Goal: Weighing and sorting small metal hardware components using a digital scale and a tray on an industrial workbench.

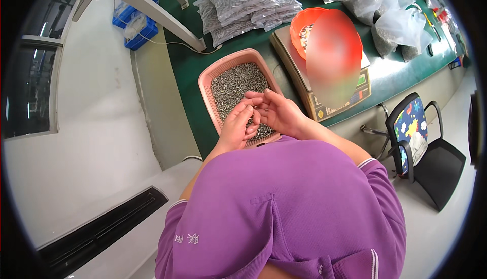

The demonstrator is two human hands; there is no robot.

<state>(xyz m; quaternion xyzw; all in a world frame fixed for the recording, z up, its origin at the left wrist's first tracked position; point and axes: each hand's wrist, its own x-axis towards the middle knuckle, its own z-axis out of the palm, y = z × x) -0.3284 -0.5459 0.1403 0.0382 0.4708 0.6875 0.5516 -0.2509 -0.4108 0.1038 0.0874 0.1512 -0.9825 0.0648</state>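
Observation:
A pink plastic basket (205, 83) stands on the green table, with many small silvery metal parts (236, 83) heaped in it. Both my hands meet over its near end. My left hand (237, 126) has its fingers curled inward with the thumb against them; whatever it may hold is too small or hidden to name. Close beside it, my right hand (279, 114) is half cupped, its palm turned toward the left hand and its fingers apart. I make out nothing in the right hand.
Right of the basket, red bowls (299, 22), partly blurred, rest on a scale over a cardboard box (289, 58). Behind lie clear bags of metal parts (243, 2) and more plastic bags (401, 25). A chair (418, 142) stands right; a metal frame leg (147, 10) is left.

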